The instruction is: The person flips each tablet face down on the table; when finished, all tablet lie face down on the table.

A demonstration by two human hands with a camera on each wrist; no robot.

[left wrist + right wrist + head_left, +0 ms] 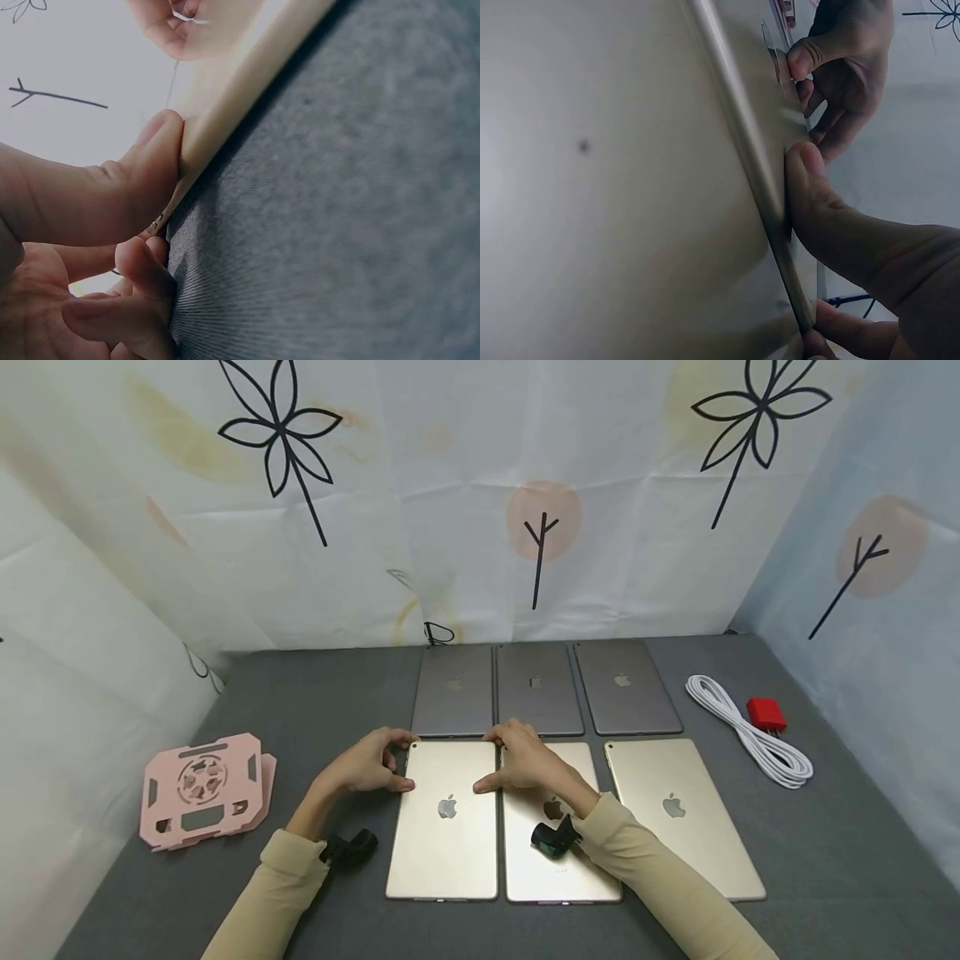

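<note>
Front left in the head view lies a gold tablet (442, 860), its logo side up. My left hand (367, 764) holds its far left corner, thumb (154, 169) against the side edge and a finger at the far edge. At the far right corner my right hand (534, 760) grips the same tablet, its thumb (810, 176) on the near part of the corner. Under the right forearm is a second gold tablet (547, 881), partly covered. A third gold tablet (686, 827) lies to the right, apart from both hands.
Behind, three grey tablets (540, 693) lie in a row. On the left is a pink folding stand (165, 777). A coiled white cable (772, 756) and a red charger plug (767, 713) lie at right. Patterned cloth (465, 527) rises behind the grey table (315, 693).
</note>
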